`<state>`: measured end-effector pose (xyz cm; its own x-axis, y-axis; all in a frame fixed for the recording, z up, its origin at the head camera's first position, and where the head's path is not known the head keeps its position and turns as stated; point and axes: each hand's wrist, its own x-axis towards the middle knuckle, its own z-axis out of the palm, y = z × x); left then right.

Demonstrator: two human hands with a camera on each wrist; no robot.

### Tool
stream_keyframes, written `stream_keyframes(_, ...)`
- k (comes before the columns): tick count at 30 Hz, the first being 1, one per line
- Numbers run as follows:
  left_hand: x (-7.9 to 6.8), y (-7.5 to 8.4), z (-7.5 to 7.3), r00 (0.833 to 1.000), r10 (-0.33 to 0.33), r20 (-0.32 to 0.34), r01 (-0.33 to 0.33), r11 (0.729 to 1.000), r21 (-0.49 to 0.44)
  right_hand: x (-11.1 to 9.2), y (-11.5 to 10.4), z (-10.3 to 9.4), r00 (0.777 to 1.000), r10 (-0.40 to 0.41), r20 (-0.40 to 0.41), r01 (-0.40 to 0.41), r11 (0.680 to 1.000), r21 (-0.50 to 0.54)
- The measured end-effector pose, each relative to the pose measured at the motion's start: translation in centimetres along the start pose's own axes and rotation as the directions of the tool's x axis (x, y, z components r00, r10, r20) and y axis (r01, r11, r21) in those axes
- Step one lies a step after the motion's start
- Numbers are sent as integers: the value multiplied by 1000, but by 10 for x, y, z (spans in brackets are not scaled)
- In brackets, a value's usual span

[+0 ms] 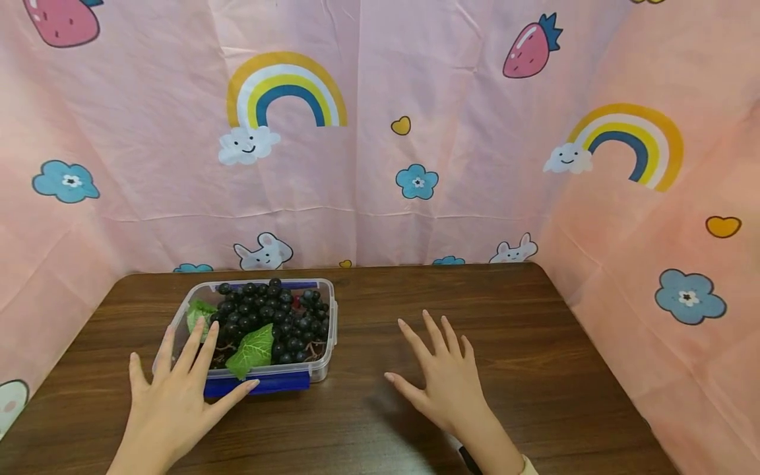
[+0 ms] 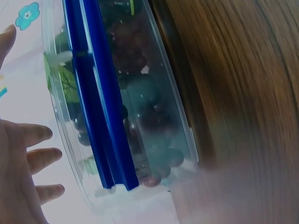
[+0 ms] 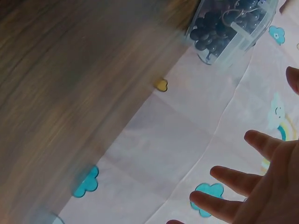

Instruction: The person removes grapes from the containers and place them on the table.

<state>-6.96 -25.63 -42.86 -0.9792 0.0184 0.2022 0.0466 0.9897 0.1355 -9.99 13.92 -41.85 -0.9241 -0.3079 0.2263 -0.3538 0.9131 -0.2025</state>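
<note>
A clear plastic box [image 1: 328,356] with blue side latches [image 1: 267,382] stands on the left of the table, its top uncovered. Dark grapes [image 1: 267,310] fill it, with a green leaf [image 1: 252,349] draped over the front rim and another at the left. My left hand [image 1: 172,402] spreads its fingers over the box's front left corner, overlapping it in the head view; the left wrist view shows the fingers beside the latch, holding nothing. My right hand [image 1: 448,382] hovers with fingers spread above the table, right of the box, and holds nothing.
The brown wooden table [image 1: 534,330] has rounded far corners. Pink cloth [image 1: 386,231] printed with rainbows, strawberries and flowers hangs behind it and along both sides. A bit of red [image 1: 296,302] shows among the grapes. A dark band [image 1: 469,460] sits at my right wrist.
</note>
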Motion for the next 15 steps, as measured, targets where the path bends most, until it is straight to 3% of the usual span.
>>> stream_keyframes(15,5,-32,-7,999,-12,30,12,1000,11,27,-26,5,993,-108,50,105,992,65)
